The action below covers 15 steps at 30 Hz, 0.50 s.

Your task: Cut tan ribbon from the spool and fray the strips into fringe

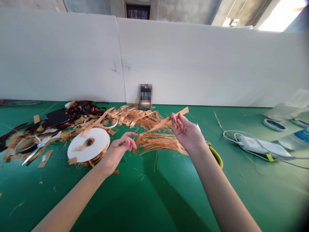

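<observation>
A tan ribbon strip (159, 125) stretches slantwise between my two hands above the green table. My right hand (188, 132) pinches it near its upper right end, between thumb and fingers. At the lower left end, the bent fingers of my left hand (120, 146) close on the ribbon, which hangs down past the fingertips. Behind and below the strip lie bundles of frayed orange-tan fringe (161, 144). Beside my left wrist a large white spool (88, 145) lies flat, with tan ribbon around it.
Scissors (40, 146), dark brown ribbon (84, 109) and a black flat object (57, 116) lie at left. A yellow handle (216, 156) shows beside my right forearm. At right are a white power strip (264, 147) with cables and a bottle (296, 139). White panels (205, 64) stand behind.
</observation>
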{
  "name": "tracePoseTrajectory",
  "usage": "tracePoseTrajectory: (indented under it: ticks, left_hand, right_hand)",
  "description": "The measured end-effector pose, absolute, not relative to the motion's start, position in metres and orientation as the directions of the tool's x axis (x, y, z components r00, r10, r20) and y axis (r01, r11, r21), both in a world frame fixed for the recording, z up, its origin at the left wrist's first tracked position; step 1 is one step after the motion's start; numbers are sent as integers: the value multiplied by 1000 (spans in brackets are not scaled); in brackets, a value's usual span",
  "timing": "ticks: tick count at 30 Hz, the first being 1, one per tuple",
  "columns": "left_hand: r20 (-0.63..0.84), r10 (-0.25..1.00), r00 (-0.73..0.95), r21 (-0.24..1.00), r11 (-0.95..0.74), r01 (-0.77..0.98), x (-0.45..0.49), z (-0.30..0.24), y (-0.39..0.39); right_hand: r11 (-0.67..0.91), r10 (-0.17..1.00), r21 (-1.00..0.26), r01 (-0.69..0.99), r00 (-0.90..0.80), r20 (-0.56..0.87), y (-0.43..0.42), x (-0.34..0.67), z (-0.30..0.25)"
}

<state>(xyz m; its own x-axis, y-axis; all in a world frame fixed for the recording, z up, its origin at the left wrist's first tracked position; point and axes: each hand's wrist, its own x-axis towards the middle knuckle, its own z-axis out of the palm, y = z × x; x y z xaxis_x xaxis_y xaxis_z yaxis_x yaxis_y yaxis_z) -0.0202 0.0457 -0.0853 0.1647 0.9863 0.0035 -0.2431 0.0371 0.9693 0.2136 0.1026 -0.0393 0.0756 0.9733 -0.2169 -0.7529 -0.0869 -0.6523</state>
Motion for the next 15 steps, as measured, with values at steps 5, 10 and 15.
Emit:
tracePoseTrajectory:
  ticks: [5,10,15]
  left_hand:
    - [-13,992,126,642,105,-760,-21,-80,51]
    - [-144,980,139,645,199,-738,-23,-72,48]
    - [-179,966,187,807,253,-534,-24,-80,47]
  right_hand:
    - [-108,968,-650,-752,68,-241,102,213,-48]
    - [-109,967,-645,-756,71,-246,104,214,-53]
    - [-102,966,-640,-761,78,-246,105,219,-45]
